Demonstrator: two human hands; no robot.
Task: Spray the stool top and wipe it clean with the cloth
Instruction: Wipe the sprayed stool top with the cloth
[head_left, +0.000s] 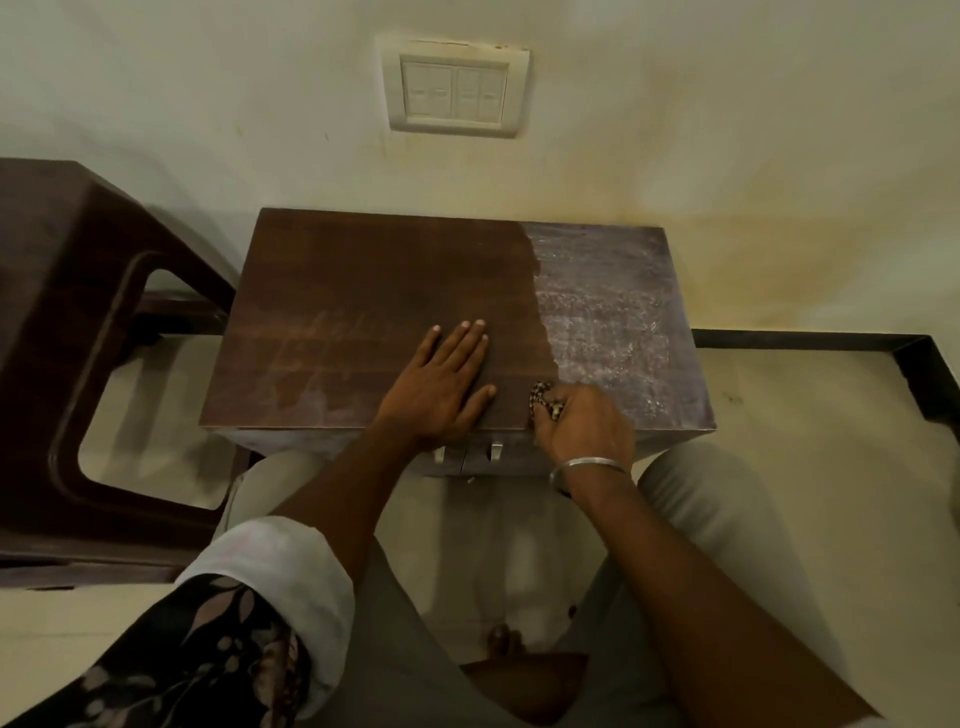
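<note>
My right hand (582, 426) bunches the patterned cloth (543, 397) in curled fingers at the near edge of the stool top (363, 270). My left hand (441, 384) lies flat beside it, fingers straight, holding nothing. The dusty strip (613, 312) lies just right of the cloth and runs near-to-far, so my right hand is nearer. I see no readable writing.

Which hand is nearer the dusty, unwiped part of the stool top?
Right. The right hand, holding the cloth, sits at the front-left corner of the dusty part; the left hand lies flat further left.
</note>
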